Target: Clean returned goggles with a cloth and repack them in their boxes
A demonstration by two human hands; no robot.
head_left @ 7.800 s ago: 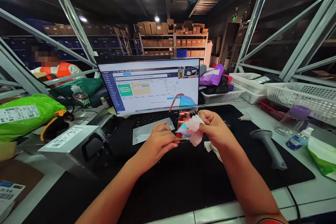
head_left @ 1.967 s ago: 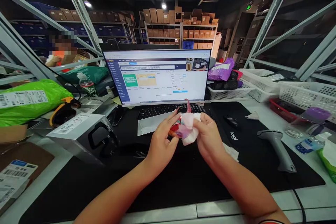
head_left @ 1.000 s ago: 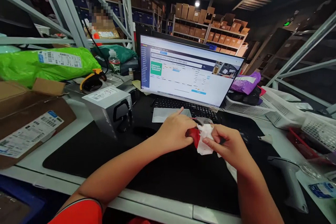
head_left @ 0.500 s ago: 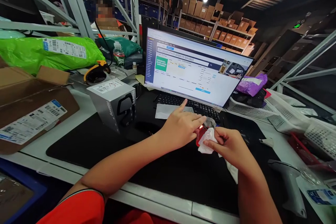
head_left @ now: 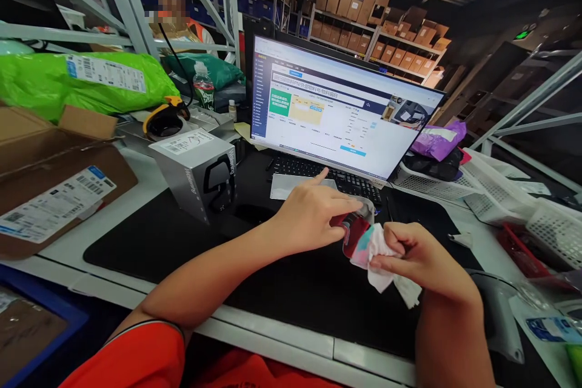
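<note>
My left hand [head_left: 313, 216] grips a glossy, curved, see-through piece [head_left: 357, 233] with a red tint, like a goggle lens. Thumb and fingers pinch it at its left side, while the index finger points up toward the keyboard. In my right hand [head_left: 411, 251] is a crumpled white cloth or tissue [head_left: 382, 251], pinched between thumb and curled fingers. The cloth touches the lens's lower right edge, and a loose end hangs below the hand. Both hands are above the black desk mat [head_left: 291, 303]. Left of them stands a grey box [head_left: 193, 176] with a dark curved shape printed on it.
Behind the hands are a keyboard [head_left: 300, 167] and a tilted monitor [head_left: 336, 115]. An open carton [head_left: 68, 188] and a green parcel [head_left: 45, 85] lie left. At right are white baskets [head_left: 504, 194] and a grey scanner [head_left: 502, 321]. Another person [head_left: 170, 12] is beyond the frame.
My right hand and the white cloth have moved right and slightly down, uncovering more of the red-tinted lens. My left hand keeps its hold, nearly in place.
</note>
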